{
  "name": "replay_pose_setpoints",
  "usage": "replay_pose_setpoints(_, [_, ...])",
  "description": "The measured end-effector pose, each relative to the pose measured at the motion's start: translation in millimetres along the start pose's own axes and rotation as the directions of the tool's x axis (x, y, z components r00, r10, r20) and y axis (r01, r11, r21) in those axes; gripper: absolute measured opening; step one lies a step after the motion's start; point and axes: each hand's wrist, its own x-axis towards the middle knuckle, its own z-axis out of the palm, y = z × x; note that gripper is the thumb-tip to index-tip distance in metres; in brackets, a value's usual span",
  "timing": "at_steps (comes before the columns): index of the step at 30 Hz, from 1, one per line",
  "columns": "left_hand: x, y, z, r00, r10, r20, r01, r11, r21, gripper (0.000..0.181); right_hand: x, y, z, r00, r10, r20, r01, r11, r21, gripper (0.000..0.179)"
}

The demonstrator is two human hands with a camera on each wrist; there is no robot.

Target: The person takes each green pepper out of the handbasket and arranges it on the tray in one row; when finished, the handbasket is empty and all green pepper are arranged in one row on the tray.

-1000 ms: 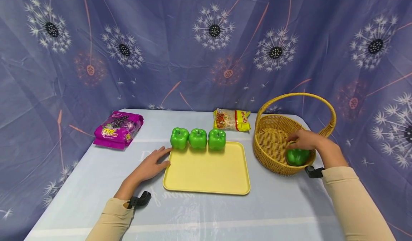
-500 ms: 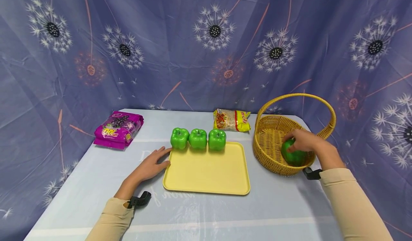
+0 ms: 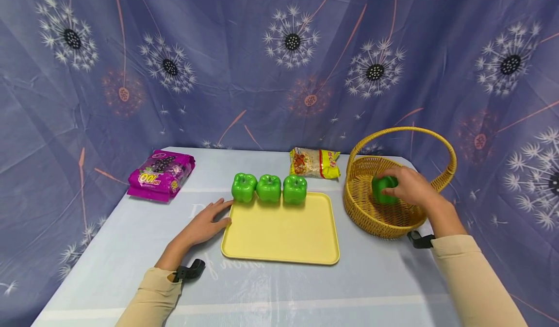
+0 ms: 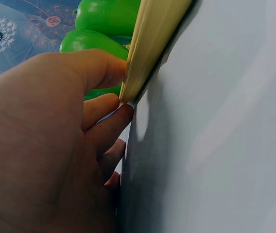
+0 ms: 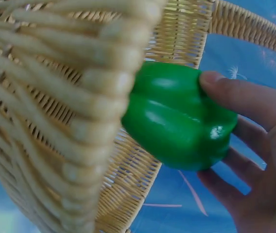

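Observation:
My right hand (image 3: 408,186) grips a green bell pepper (image 5: 177,116) between thumb and fingers, at the opening of the wicker basket (image 3: 369,218). In the right wrist view the basket's rim hides part of that pepper. My left hand (image 3: 205,226) lies on the table with fingers extended, its fingertips touching the left edge of the yellow tray (image 3: 281,235). Three more green peppers stand in a row along the tray's far edge: a left one (image 3: 243,188), a middle one (image 3: 268,188) and a right one (image 3: 294,189).
A purple snack bag (image 3: 161,174) lies at the table's far left. Behind the tray is a yellow and clear food packet (image 3: 314,162). The basket's tall arched handle (image 3: 403,129) rises over its opening. A blue dandelion-print curtain (image 3: 227,65) hangs behind the table.
My right hand has taken hold of the pepper in the basket and lifted it up and to the left. The left hand and tray have stayed put.

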Motion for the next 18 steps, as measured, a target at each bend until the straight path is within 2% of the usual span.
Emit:
replay_pose_setpoints(4, [-0.2,-1.2,-0.8,1.000,0.013,-0.005,-0.013,1.000,0.008,0.055,-2.8,-7,-2,0.998,-0.030,-0.063,0.029,1.000,-0.006,0.044])
replay_pose_setpoints(10, [-0.6,-2.5,-2.2,1.000,0.007,-0.003,-0.007,1.000,0.011,0.055,-7.9,-21,-4,0.990,-0.031,-0.136,0.029,0.999,-0.020,0.045])
replay_pose_setpoints(18, [-1.5,-0.5,-1.4,1.000,-0.001,0.000,0.001,1.000,-0.006,0.056,-13.3,-40,-5,0.972,-0.102,-0.210,0.096,0.995,-0.037,0.048])
